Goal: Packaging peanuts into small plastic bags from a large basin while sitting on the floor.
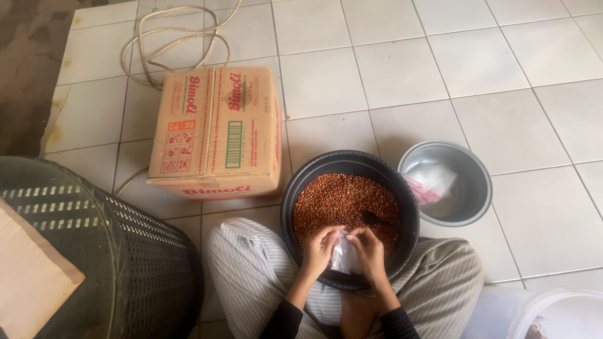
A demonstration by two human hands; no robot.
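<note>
I sit cross-legged on a tiled floor with a black round basin [295, 188] in front of my lap, filled with small reddish-brown peanuts [339, 198]. My left hand [319, 248] and my right hand [369, 248] meet over the basin's near edge. Both pinch a small clear plastic bag [344, 254] between them. A dark scoop [372, 218] lies in the peanuts just beyond my right hand.
A grey metal bowl [474, 188] holding clear plastic bags stands right of the basin. A cardboard box [217, 132] sits to the left, with a white cord [169, 37] behind it. A dark perforated basket [119, 251] is at the near left, a white bucket [559, 314] at the near right.
</note>
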